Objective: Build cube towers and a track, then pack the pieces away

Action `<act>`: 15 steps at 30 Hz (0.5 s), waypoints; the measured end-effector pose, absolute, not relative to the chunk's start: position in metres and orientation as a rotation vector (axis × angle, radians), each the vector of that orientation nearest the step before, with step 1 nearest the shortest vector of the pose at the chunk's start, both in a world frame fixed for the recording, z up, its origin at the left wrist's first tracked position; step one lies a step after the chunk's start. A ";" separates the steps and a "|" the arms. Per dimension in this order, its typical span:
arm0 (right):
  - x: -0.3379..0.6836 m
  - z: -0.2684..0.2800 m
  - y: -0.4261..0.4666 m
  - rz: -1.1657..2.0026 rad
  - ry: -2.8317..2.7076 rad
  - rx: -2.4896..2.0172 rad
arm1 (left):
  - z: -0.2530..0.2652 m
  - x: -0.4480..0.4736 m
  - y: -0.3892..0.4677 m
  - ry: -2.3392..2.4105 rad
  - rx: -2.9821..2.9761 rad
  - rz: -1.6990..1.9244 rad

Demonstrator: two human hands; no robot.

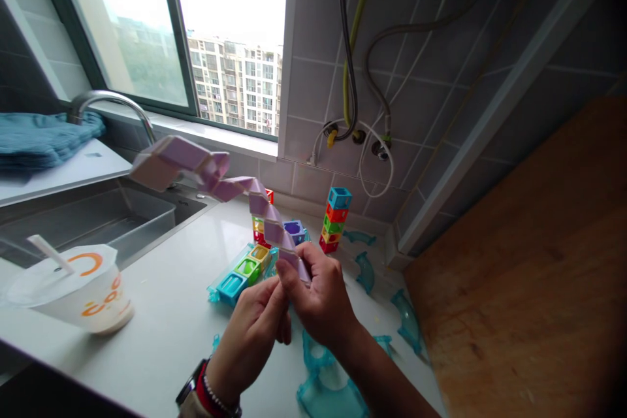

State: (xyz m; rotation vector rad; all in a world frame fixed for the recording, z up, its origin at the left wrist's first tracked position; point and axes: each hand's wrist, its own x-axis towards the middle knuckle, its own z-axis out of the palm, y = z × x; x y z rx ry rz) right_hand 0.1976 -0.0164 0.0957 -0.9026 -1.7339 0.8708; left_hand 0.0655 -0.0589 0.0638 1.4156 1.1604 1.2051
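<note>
A pale purple twisty snake puzzle [258, 199] of wedge segments rises in a zigzag from my hands toward the upper left, its far end blurred. My right hand [326, 294] is closed round its lower end, the thumb pressed on a segment. Just below, my left hand [255, 326] is closed with its fingertips against the same end; the piece between them is mostly hidden. Behind the hands lies a row of blue, green and yellow block frames [247, 268]. A purple block [294, 231] is partly covered by the snake.
A tower of coloured blocks [335, 221] stands near the tiled wall. Translucent teal track pieces [365, 272] are scattered on the right of the white counter [169, 326]. A lidded drink cup with a straw [93, 284] stands left, beside the sink [191, 209]. A wooden panel [514, 274] borders the right.
</note>
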 end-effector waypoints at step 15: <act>0.197 0.085 0.003 1.492 -1.217 -0.665 | 0.061 0.067 -0.056 0.847 1.153 1.266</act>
